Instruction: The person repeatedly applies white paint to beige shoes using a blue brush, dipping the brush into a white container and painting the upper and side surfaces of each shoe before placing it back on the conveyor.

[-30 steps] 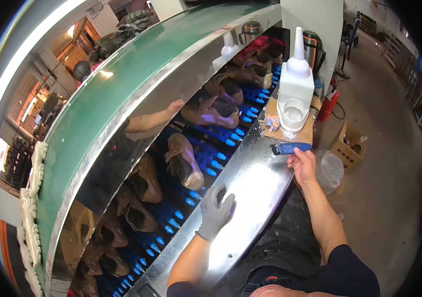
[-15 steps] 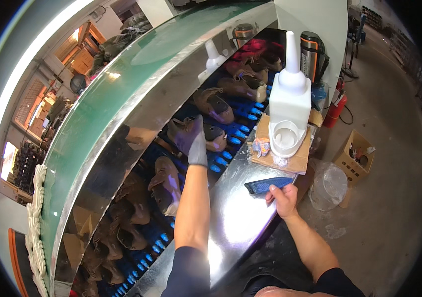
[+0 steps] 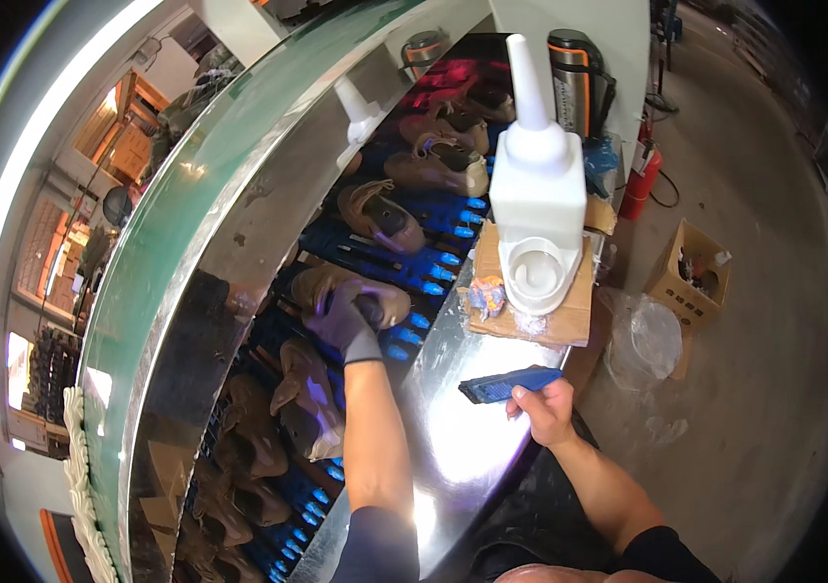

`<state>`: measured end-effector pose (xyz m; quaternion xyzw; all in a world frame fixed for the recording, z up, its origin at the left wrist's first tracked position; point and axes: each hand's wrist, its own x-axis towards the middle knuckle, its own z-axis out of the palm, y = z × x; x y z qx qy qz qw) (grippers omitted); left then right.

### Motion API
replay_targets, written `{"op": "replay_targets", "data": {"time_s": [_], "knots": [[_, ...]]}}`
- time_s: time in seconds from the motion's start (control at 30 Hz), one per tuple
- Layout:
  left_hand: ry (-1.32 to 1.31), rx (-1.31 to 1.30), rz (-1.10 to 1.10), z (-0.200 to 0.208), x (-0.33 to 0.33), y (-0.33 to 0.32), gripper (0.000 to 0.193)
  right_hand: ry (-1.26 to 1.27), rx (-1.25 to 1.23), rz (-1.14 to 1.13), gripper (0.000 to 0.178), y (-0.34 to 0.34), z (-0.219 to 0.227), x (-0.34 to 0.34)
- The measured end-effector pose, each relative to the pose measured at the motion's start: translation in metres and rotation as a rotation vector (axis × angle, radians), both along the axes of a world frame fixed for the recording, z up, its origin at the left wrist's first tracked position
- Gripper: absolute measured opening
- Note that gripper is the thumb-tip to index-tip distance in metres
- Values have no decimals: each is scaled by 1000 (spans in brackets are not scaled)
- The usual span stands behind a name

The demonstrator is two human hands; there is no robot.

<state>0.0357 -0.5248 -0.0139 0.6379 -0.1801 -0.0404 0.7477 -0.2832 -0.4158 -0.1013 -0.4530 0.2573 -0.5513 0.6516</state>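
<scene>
- Right hand (image 3: 547, 406): bare, thumb and fingers pinching a flat blue brush (image 3: 509, 385), held above the desk; long shape, darker, rough-looking face toward its left end.
- Desk (image 3: 472, 442): smooth shiny metal, strong white glare, curved by lens.
- Left hand (image 3: 344, 325): grey knit-look glove, fingers laid over a brown shoe (image 3: 385, 295); contact clear, cannot tell if they grip it.
- That shoe: rounded pale toe, dark opening, lying on the rack of glossy blue-tipped rods (image 3: 462, 231), left of the desk; other brown lace-up shoes line up either side.
- Cardboard sheet (image 3: 569, 325): flat, worn, under the bottle; crumpled multicoloured lump (image 3: 487, 296) on its left edge.
- Bottle (image 3: 538, 189): white plastic, boxy body, long tapered spout, round cup in front.
- Flask (image 3: 574, 89): metallic cylinder, black and orange trim, behind bottle.
- Extinguisher (image 3: 639, 183): red, rounded, farther right.
</scene>
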Motion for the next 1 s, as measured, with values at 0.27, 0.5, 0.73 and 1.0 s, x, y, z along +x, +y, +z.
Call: {"op": "replay_targets", "data": {"time_s": [0.27, 0.5, 0.73, 1.0], "knots": [[169, -145, -492, -2, 13, 100, 26, -8, 110, 29, 19, -10, 11, 2], [-101, 170, -849, 39, -15, 261, 65, -304, 206, -12, 18, -24, 21, -22], [-762, 633, -1074, 95, -24, 341, 60, -261, 196, -84, 16, -17, 34, -43], [-1376, 821, -850, 76, -141, 299, 88, -178, 170, -79, 16, -16, 56, -48]]}}
